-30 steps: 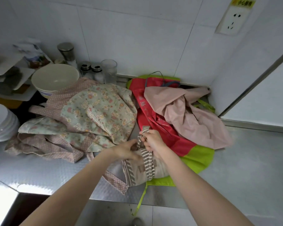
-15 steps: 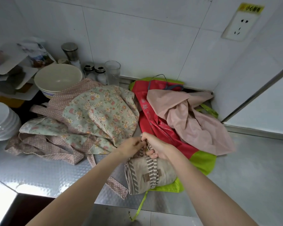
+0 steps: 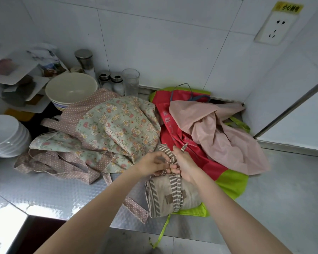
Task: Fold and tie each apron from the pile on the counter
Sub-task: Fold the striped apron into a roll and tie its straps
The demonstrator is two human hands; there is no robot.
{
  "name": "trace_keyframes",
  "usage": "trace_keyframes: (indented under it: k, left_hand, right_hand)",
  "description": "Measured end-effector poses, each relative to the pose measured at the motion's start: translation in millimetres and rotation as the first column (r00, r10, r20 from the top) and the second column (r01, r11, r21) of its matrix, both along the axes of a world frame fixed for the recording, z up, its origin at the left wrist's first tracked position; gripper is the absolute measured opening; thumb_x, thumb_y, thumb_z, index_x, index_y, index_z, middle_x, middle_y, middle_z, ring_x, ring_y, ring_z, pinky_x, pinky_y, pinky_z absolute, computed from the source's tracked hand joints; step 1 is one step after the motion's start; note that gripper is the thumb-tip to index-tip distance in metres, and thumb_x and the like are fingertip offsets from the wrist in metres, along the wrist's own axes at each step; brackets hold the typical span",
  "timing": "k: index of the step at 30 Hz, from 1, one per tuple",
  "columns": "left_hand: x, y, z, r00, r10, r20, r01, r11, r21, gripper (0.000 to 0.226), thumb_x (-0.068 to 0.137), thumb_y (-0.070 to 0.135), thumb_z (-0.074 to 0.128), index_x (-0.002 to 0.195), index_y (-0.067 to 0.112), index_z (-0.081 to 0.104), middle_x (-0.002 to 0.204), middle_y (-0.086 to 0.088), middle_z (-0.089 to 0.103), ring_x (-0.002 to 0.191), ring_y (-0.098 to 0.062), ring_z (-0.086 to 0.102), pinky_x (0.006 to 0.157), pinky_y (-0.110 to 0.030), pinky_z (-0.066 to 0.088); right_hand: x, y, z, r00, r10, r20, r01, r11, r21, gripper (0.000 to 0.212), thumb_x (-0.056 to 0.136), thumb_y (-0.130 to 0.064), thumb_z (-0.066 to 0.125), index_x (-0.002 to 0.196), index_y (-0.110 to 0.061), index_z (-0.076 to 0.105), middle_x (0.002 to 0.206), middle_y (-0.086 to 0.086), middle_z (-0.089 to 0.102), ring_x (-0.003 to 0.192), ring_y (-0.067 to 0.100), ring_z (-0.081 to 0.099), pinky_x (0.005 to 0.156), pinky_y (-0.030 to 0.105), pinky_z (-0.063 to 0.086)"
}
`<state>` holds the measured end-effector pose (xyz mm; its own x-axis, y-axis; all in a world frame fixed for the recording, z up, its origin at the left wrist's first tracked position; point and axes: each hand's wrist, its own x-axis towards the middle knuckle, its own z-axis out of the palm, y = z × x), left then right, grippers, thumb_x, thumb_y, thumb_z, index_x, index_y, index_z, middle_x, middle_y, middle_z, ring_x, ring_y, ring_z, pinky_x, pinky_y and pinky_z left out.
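Observation:
A folded beige apron (image 3: 162,197) lies as a bundle near the counter's front edge, with its brown-and-white striped strap (image 3: 174,189) wrapped around it. My left hand (image 3: 151,163) and my right hand (image 3: 184,165) meet just above the bundle, each pinching a part of that strap, whose ends stick up between the fingers. Behind them lies the pile: a floral apron (image 3: 116,129) with dotted pink ties, a red apron (image 3: 174,136), a pale pink apron (image 3: 220,136) and a lime green apron (image 3: 231,182) at the bottom.
The steel counter (image 3: 283,189) ends in a tiled corner with a wall socket (image 3: 275,24). At the left stand a stack of cream bowls (image 3: 70,88), white plates (image 3: 6,136), shakers (image 3: 110,81), a glass (image 3: 130,81) and a white rack (image 3: 13,77).
My hands have kept working the striped strap above the bundle, and its ends now stick up between my fingers. The view has shifted slightly.

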<state>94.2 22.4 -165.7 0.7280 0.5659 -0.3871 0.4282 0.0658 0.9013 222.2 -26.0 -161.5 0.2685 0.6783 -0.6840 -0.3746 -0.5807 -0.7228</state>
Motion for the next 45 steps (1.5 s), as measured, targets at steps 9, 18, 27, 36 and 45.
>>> trace_keyframes:
  k: [9, 18, 27, 36, 45]
  left_hand:
    - [2, -3, -5, 0.971, 0.228, -0.072, -0.232, 0.834, -0.5, 0.016, 0.097, 0.02, 0.047, 0.087, 0.013, 0.058, 0.077, 0.0, 0.061, 0.071, -0.012, 0.055, 0.062, -0.02, 0.045]
    - [27, 1, 7, 0.93, 0.209, -0.302, -0.322, 0.859, -0.398, 0.036, 0.097, 0.036, 0.045, 0.077, 0.01, 0.058, 0.05, 0.001, 0.064, 0.039, -0.006, 0.057, 0.042, -0.016, 0.043]
    - [27, 3, 12, 0.907, 0.103, -0.408, -0.252, 0.91, -0.329, 0.028, 0.098, 0.016, 0.04, 0.071, 0.013, 0.05, 0.042, 0.005, 0.055, 0.032, -0.003, 0.049, 0.038, -0.014, 0.038]
    - [35, -3, -2, 0.803, 0.05, -0.594, 0.054, 0.986, 0.157, 0.049, 0.1, 0.034, 0.038, 0.06, 0.008, 0.048, 0.043, -0.001, 0.055, 0.052, -0.017, 0.056, 0.049, -0.016, 0.043]
    - [35, -3, 4, 0.923, 0.277, -0.268, -0.352, 0.888, -0.295, 0.031, 0.099, 0.028, 0.042, 0.08, 0.009, 0.057, 0.074, -0.007, 0.061, 0.061, -0.018, 0.059, 0.051, -0.024, 0.05]
  right_hand:
    - [26, -19, 20, 0.699, 0.573, 0.427, -0.639, 0.769, 0.013, 0.017, 0.08, 0.001, 0.068, 0.071, -0.014, 0.064, 0.071, -0.003, 0.062, 0.064, 0.008, 0.057, 0.062, 0.02, 0.047]
    - [-3, -20, 21, -0.113, 0.446, 0.888, -0.632, 0.657, -0.411, 0.042, 0.076, -0.01, 0.072, 0.106, -0.006, 0.044, 0.113, 0.009, 0.043, 0.092, 0.036, 0.058, 0.066, 0.039, 0.039]
    - [6, -22, 32, -0.19, 0.409, 0.892, -0.781, 0.488, -0.39, 0.024, 0.092, -0.029, 0.055, 0.083, -0.008, 0.061, 0.09, 0.004, 0.039, 0.082, 0.021, 0.046, 0.067, 0.029, 0.036]
    - [-19, -63, 53, -0.196, 0.56, 0.805, -0.813, 0.366, -0.453, 0.048, 0.099, -0.041, 0.037, 0.056, -0.019, 0.037, 0.073, 0.008, 0.059, 0.073, 0.026, 0.055, 0.061, 0.033, 0.036]
    - [8, -64, 45, 0.939, 0.341, 0.041, -0.343, 0.923, 0.177, 0.017, 0.083, -0.002, 0.066, 0.073, -0.011, 0.057, 0.061, 0.0, 0.054, 0.051, 0.006, 0.046, 0.045, 0.015, 0.034]
